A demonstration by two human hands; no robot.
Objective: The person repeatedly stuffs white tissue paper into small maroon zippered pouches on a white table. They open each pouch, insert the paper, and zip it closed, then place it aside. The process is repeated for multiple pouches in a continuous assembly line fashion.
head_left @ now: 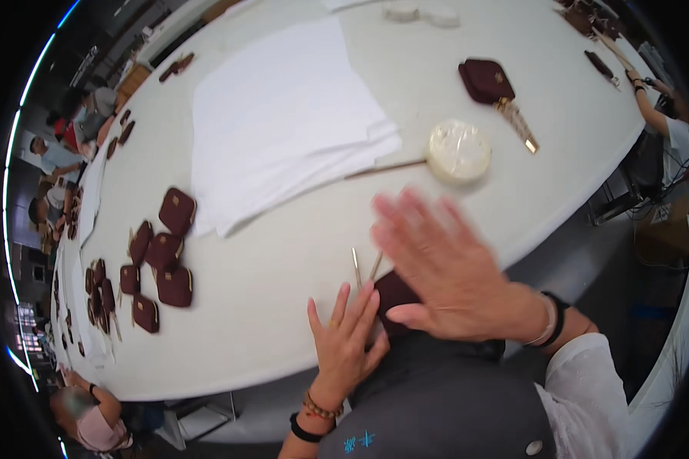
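Observation:
A dark maroon pouch (394, 298) lies at the table's near edge, mostly covered by my right hand (444, 279). That hand is stretched flat above it, fingers apart and blurred by motion. My left hand (346, 340) rests at the pouch's left side with its fingers extended; whether the thumb touches the pouch I cannot tell. Just beyond the left fingertips lies a thin metal-tipped tool (356, 264), and beside it a thin light-coloured stick (376, 265) runs partly behind my right hand.
Several maroon pouches (174, 287) sit in a cluster on the left. White sheets (283, 115) cover the table's middle. Beyond my right hand are a plastic-wrapped cream roll (458, 151), a brown rod (386, 168) and a zipped maroon pouch (486, 80) with a strap. Other people work around the table.

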